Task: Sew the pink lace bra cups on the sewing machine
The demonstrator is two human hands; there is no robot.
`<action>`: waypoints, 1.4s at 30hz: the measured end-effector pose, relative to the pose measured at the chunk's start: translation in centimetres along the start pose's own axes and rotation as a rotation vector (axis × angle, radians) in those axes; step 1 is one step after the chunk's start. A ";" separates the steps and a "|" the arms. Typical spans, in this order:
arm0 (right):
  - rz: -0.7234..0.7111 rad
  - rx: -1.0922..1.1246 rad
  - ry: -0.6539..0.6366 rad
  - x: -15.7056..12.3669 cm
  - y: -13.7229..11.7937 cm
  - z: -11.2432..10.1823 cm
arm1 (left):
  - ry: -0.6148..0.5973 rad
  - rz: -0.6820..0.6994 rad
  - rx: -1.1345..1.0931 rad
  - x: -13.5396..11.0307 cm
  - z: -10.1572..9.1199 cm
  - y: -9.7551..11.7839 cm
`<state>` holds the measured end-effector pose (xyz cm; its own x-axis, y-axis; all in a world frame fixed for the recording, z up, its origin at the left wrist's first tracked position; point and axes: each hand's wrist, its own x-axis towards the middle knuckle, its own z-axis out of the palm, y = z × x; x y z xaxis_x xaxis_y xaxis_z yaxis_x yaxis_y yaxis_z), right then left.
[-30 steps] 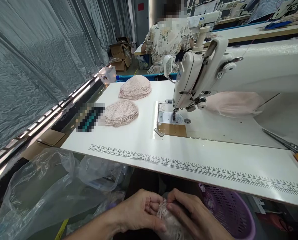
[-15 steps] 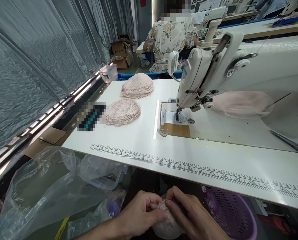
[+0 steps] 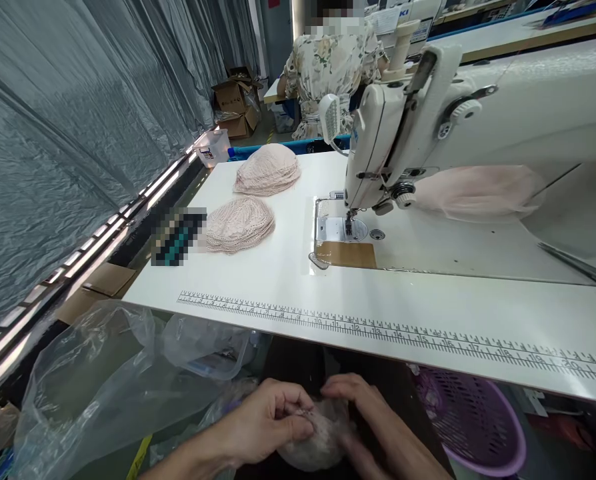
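Below the table's front edge, over my lap, is a pale, rounded lace piece [image 3: 314,441] with a sheer part. My left hand [image 3: 273,423] is closed, pinching its upper left edge between thumb and fingers. On the other side my right hand [image 3: 373,427] curves around the right edge, its upper fingers at the sheer part and its lower part blurred. On the white table [image 3: 258,280] lie two stacks of similar pinkish lace pieces, a rear stack [image 3: 268,170] and a front stack [image 3: 241,225], both out of my hands' reach.
A white sewing machine [image 3: 458,127] stands on the right, with pink sheer fabric [image 3: 478,192] under its arm and scissors [image 3: 578,265] nearby. Below the table are a purple basket [image 3: 483,420] and a clear plastic bag [image 3: 93,373]. Ahead sits another person [image 3: 328,67].
My hands have shifted slightly left with the lace piece. The right hand's fingers have moved away from the left hand's, and more of the sheer part shows between them. The camera view has shifted a little.
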<state>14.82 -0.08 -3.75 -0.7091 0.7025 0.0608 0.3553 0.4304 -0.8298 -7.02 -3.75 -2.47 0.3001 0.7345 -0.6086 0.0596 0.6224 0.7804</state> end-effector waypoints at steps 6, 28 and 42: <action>-0.190 -0.115 0.149 1.5 0.8 3.6 | 0.102 0.057 0.278 -0.3 0.0 0.1; 0.201 0.335 -0.399 1.9 1.1 -0.9 | 0.027 0.046 0.201 -0.7 -1.7 0.7; 0.107 0.355 -0.519 3.3 0.9 -2.0 | -0.065 -0.014 0.155 -0.7 -1.6 0.8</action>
<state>14.01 3.75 -3.15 -0.9150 0.3273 -0.2358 0.2805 0.0962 -0.9550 -8.72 -3.32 -1.61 0.3584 0.7038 -0.6133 0.2088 0.5799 0.7875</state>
